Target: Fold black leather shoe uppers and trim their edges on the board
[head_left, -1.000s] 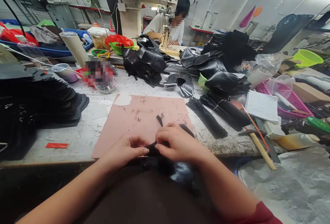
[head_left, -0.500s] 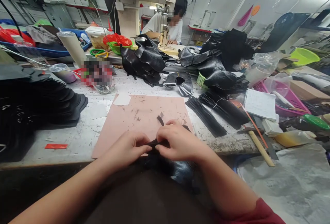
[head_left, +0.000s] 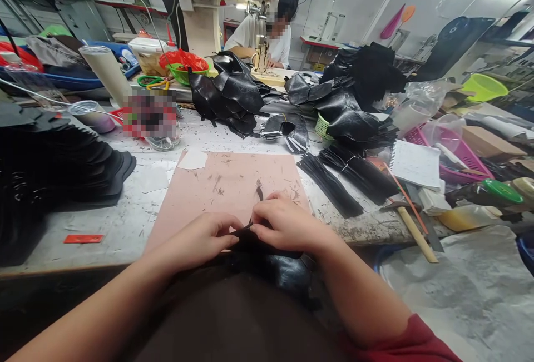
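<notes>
At the near edge of the pink board (head_left: 208,189), both hands pinch the edge of a black leather piece (head_left: 267,246). My left hand (head_left: 206,235) has thumb and fingers closed on its left part. Close beside it, my right hand (head_left: 286,223) grips the same edge, fingers curled. A thin dark strip (head_left: 260,191) sticks up past the right fingers over the board. The lower part of the leather hangs shiny over the dark lap. Fingertips partly hide the gripped edge.
Stacked black pieces (head_left: 92,167) lie at the left, near a red strip (head_left: 83,238). Bundled black strips (head_left: 331,187), a notebook (head_left: 415,164) and a wooden-handled hammer (head_left: 417,235) lie at the right. Behind, a person (head_left: 281,45) sits at a sewing machine (head_left: 261,53).
The black leather between my hands now shows more of its surface, spread below the right fingers. The thin strip stands more upright. The view has shifted slightly.
</notes>
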The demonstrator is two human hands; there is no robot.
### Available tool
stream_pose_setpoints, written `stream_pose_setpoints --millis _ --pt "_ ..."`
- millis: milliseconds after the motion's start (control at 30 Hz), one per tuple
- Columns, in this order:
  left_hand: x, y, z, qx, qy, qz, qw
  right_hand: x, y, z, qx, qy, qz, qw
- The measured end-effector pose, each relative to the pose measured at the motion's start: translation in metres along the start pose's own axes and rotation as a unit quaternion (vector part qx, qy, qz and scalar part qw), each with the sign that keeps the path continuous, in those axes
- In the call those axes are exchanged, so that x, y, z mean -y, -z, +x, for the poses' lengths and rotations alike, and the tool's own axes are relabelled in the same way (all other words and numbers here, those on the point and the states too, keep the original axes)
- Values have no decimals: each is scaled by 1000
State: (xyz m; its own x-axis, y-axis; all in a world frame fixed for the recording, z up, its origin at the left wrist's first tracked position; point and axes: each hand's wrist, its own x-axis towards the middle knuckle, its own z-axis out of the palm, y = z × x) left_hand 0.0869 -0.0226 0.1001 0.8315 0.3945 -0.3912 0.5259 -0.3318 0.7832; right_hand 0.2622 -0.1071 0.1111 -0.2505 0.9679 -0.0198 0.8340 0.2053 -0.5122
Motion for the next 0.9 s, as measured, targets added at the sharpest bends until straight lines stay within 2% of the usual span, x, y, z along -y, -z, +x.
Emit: stream_pose_setpoints --millis 167,300,500,633,900 --pt "-3 2 3 25 -50 31 998 2 -3 2 6 13 -25 1000" --pt "-10 3 8 3 -106 98 990 7 -2 3 10 18 -46 999" --pt "-16 3 11 7 -56 123 991 0 8 -2 32 -13 17 999" --pt "-16 4 11 27 -58 106 992 -9 11 -3 62 -38 54 996" --pt "-12 2 14 35 -49 49 997 -10 12 -4 37 -44 35 998"
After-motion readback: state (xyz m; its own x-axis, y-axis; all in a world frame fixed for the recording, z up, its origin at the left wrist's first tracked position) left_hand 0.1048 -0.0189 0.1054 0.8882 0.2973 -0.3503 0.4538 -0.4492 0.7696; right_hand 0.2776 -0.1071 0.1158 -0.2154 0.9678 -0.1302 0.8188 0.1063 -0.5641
